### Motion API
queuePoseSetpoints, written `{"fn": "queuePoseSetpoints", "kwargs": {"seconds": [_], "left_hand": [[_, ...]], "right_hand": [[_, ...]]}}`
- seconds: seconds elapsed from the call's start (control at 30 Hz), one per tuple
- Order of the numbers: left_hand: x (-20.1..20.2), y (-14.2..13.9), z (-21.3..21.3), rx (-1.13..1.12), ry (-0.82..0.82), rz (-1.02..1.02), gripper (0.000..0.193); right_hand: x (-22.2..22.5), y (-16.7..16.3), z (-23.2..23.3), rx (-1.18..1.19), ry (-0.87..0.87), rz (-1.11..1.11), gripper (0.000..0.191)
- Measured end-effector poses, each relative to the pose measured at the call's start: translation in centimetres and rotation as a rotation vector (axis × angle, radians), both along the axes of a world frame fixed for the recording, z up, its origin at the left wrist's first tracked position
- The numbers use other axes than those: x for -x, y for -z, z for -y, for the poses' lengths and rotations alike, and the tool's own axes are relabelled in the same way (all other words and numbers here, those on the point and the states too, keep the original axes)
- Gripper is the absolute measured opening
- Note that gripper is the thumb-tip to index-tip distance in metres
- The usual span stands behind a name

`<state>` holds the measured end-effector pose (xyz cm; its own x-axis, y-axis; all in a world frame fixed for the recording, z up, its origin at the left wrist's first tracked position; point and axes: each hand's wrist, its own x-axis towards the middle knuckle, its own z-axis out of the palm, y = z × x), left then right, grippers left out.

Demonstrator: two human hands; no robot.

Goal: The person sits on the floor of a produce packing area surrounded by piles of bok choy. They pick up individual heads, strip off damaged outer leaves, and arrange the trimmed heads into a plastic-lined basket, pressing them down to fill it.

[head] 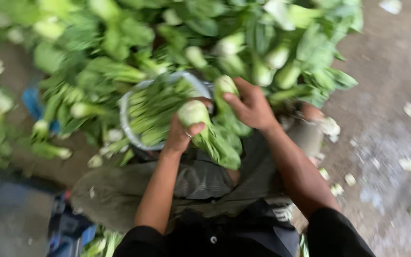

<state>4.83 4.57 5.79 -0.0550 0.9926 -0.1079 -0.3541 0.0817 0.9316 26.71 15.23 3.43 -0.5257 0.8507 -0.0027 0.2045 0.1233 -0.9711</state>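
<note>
Head view, looking down and blurred by motion: two bare hands meet at the centre of the frame over the person's lap. The left hand (185, 132) is closed around the pale stem end of one leafy green bunch (215, 138), whose leaves hang down toward the lower centre; a ring shows on one finger. The right hand (250, 107), just right of it, curls its fingers onto a second green head (226, 88) at the upper edge of that bunch, thumb and fingers pinching it. The two hands sit close together, almost touching.

Directly left of the hands, one round pale-rimmed basin (128, 133) holds a packed layer of the same greens, stems lying side by side; their number cannot be counted in the blur. Across the whole upper part of the frame spreads a large heap of greens (120, 47) with pale stem ends, too many and too smeared to count.

One blue object (33, 105) shows at middle left under the leaves, and another blue item (67, 228) sits at lower left; their shapes are unclear. Scattered pale trimmings (407, 164) lie over the grey ground (391, 71) on the right side, roughly a dozen pieces. No label or sign can be made out.
</note>
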Motion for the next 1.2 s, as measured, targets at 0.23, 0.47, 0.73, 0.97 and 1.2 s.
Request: {"fn": "queuePoseSetpoints", "kwargs": {"seconds": [0.23,0.47,0.73,0.97,1.2], "left_hand": [[2.4,-1.5,1.2,-0.061,0.004,0.195,0.091],[0.0,-1.8,1.2,-0.059,0.032,0.004,0.110],[-1.2,0.5,3.1,-0.208,-0.071,-0.326,0.074],[-2.4,1.8,2.1,-0.236,-0.187,-0.161,0.089],[-2.5,0.3,2.6,-0.089,-0.087,0.141,0.094]], "right_hand": [[0.5,-0.8,0.8,0.217,-0.199,-0.418,0.034],[3.0,-1.2,2.4,-0.049,-0.080,-0.420,0.040],[2.5,-0.5,3.7,-0.152,-0.065,-0.282,0.077],[3.9,-1.6,5.2,-0.272,-0.136,-0.193,0.072],[5.1,-1.7,5.1,-0.107,-0.067,-0.491,0.055]]}}
